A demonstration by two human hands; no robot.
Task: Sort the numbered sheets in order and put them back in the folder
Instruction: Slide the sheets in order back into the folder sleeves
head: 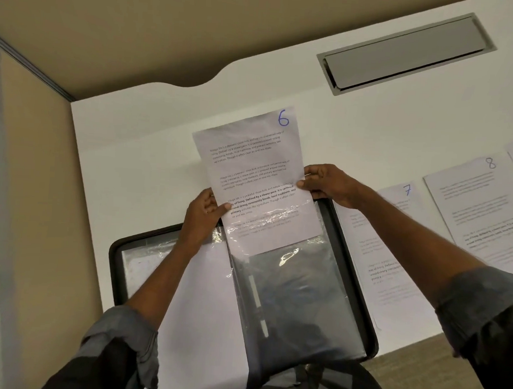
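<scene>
White desk (163, 122) across most of the view, with a tan partition (40, 181) along its left and far sides and a grey cable hatch (405, 53) set in at the far right. Nearest the body, a black folder (354, 296) lying open and overhanging the desk's near edge. On its left half, a blank white page (202, 281). On its right half, a clear sleeve (296, 302), dark and shiny.

Right of the folder, flat on the desk, sheet 8 (482, 208). Between it and the folder, sheet 7 (397, 233), its left edge at the folder's rim; whether under it or only touching, cannot tell.

Sheet 6 (251, 164) part-way into the sleeve: lower end under the plastic, the rest sticking out past the folder's far edge over the desk, tilted slightly leftward, number at the far right corner. Held at both side edges, about mid-length.

Left hand (201, 218) at the left edge, thumb (226, 206) pressed on the printed face, other fingers curled at the paper's edge, pinching it. Right hand (328, 183) at the right edge, thumb flat on the face, fingers close together and curled round the edge, likewise pinching. Grey cuffs rolled up on both forearms.
</scene>
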